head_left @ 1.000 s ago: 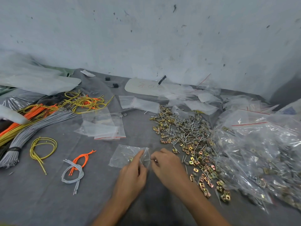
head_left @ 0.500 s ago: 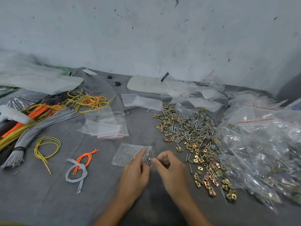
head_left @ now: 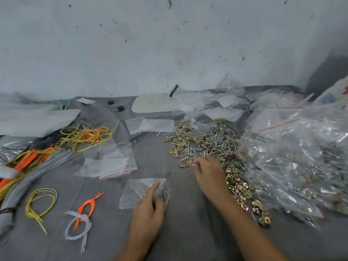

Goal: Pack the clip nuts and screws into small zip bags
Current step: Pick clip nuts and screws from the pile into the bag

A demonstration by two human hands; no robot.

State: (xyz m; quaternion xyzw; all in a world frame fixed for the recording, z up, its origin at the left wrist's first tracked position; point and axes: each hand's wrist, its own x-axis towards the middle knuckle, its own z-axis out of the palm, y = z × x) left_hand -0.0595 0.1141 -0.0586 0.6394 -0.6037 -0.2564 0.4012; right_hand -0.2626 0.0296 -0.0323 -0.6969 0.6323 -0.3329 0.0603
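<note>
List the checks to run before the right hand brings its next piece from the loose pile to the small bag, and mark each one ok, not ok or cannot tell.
1. Small zip bag held by left hand: ok.
2. Bag mouth open: cannot tell.
3. Right hand at the loose pile of clip nuts and screws: ok.
4. Piece pinched in its fingertips: cannot tell.
5. Spare empty bags nearby: ok.

Hardware-strewn packing workshop bench [head_left: 178, 232]
</note>
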